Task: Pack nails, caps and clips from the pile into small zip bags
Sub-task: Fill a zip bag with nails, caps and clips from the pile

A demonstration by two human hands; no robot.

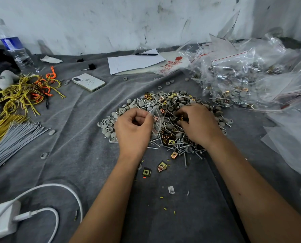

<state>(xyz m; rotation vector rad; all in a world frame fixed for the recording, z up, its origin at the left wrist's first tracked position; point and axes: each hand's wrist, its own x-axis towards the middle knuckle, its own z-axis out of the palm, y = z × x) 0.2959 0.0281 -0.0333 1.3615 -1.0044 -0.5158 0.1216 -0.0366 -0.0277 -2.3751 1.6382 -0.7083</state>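
Observation:
A pile of silver nails, grey round caps and brass-coloured clips lies on the grey cloth in the middle. My left hand pinches a small clear zip bag at the pile's left side; a clip shows inside the bag. My right hand rests palm down on the pile's right part, its fingers curled into the pieces, with brass clips at the fingertips. What those fingertips hold is hidden. A few loose clips lie in front of the pile.
Filled zip bags are heaped at the right. A phone, paper with a pen, a water bottle, yellow and orange ties, grey ties and a white charger cable lie around.

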